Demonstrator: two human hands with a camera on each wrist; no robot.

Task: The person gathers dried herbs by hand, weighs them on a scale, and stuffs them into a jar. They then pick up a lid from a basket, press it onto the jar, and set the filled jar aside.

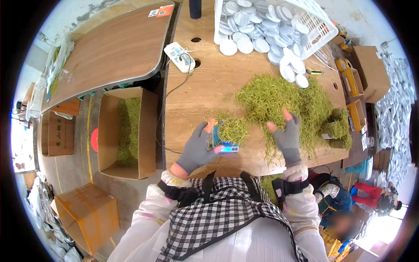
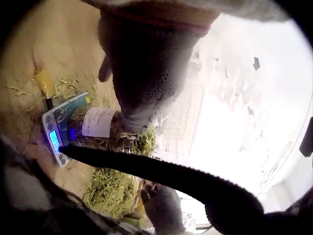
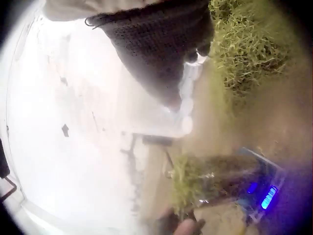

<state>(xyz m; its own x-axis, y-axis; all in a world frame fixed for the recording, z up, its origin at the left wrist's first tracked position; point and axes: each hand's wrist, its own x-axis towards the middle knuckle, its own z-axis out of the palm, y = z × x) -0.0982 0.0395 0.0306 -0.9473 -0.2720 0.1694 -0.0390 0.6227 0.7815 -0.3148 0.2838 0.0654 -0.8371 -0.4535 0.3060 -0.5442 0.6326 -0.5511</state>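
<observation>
A clear container (image 2: 105,125) with a white label, filled with yellow-green dried sprigs (image 1: 234,130), stands on a small scale (image 1: 228,148) whose display glows blue. My left hand (image 1: 196,150), in a grey fingerless glove, is beside the scale's left side, thumb and fingers spread; in the left wrist view the hand (image 2: 146,73) overlaps the container, and whether it touches cannot be told. My right hand (image 1: 288,139), gloved alike, is at the near edge of the large sprig pile (image 1: 279,94), thumb and finger apart, with nothing visibly held.
A white basket (image 1: 321,22) of silvery round lids (image 1: 261,45) stands at the back. A power strip (image 1: 180,57) with its cable lies at the back left. Filled containers (image 1: 338,126) are on the right. A cardboard box (image 1: 148,135) of sprigs is left of the table.
</observation>
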